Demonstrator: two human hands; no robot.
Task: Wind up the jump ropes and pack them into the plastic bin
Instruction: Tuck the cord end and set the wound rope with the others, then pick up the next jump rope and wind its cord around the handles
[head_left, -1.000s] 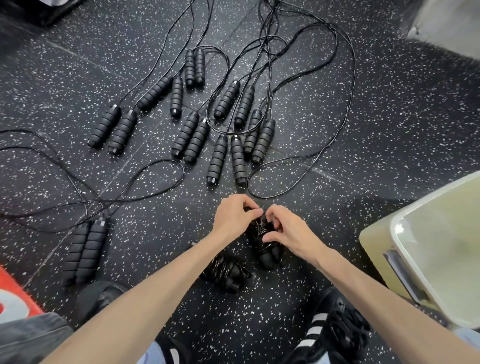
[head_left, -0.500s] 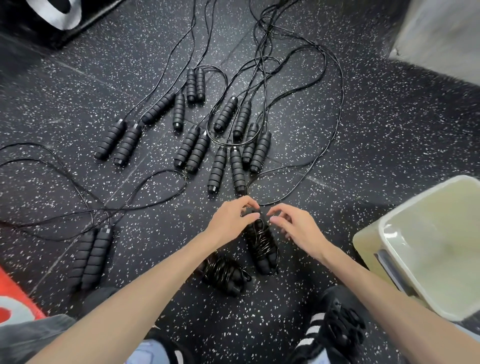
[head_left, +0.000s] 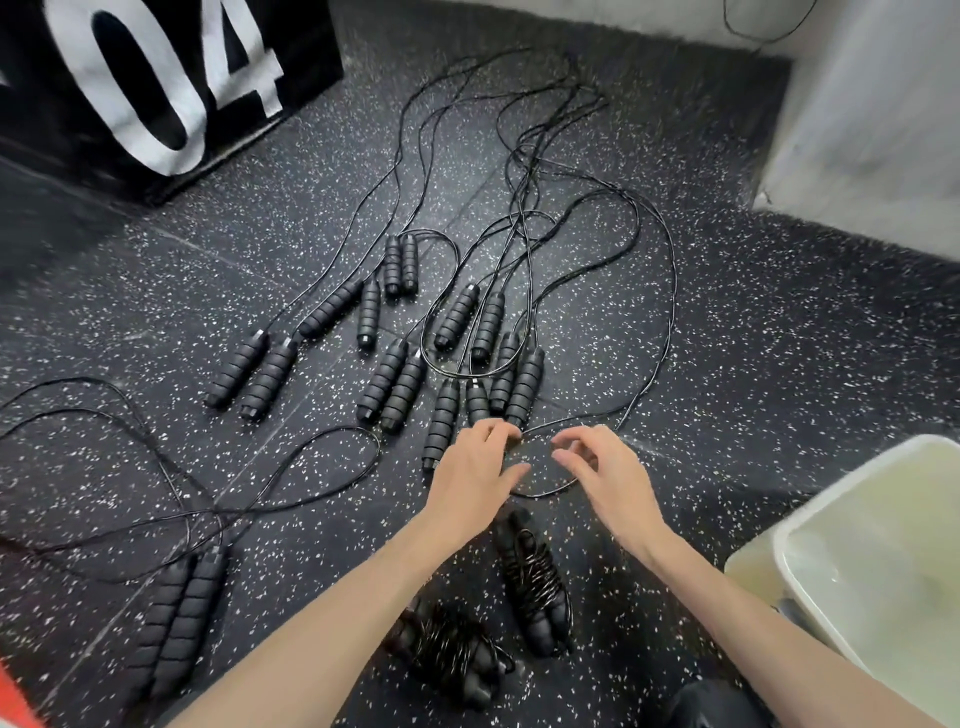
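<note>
Left hand: fingers curled over a handle, grip unclear
Right hand: fingers apart, empty, near cord
Wound ropes: floor, awaiting packing
Bin: right, within reach

A gym: speckled rubber floor, numbered black box, many jump ropes.

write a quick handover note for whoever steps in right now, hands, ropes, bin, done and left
Left hand: open, reaching onto the handles of the next unwound rope.
Right hand: open, empty, fingers curled above a cord loop on the floor.
Done: two wound ropes, one between the forearms, one nearer the body; both on the floor.
Plastic bin: at right; what shows of it looks empty.
Left: wind the loose ropes ahead and the pair at left, then pack everything.
</note>
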